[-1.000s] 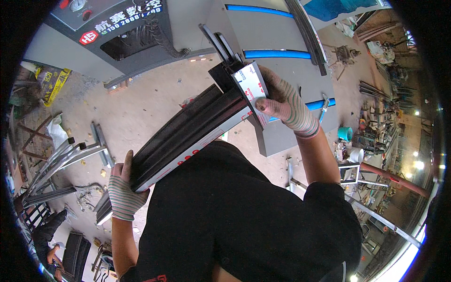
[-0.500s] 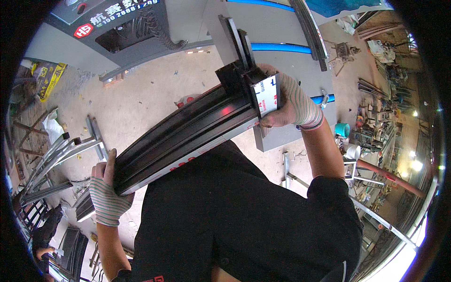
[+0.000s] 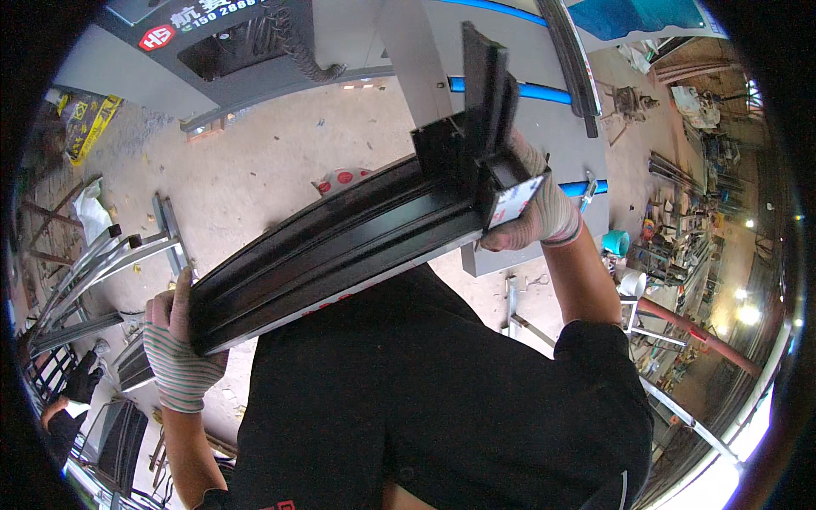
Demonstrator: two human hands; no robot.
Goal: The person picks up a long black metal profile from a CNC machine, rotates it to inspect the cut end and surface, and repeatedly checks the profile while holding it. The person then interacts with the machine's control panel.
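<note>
A long black metal profile with lengthwise grooves and a pale printed film along its near edge lies slantwise across the front of my body. My left hand, in a striped knit glove, grips its left, lower end, with fingers over the edge. At the upper right end, my gloved right hand is closed round a second, shorter black profile piece, which stands up crosswise against the long one. White film covers a face of that piece near my thumb. Some of my right fingers are hidden behind it; whether the pieces are fastened together I cannot tell.
A grey machine with a ribbed hose stands far left. Beyond my right hand is a grey table with blue strips and black profiles. Metal bars rest on a rack at left. Another person is at lower left.
The shorter piece has swung from leaning left to nearly upright, its filmed face tilting upward. My right hand has turned with it and shifted right; my left hand moved slightly left.
</note>
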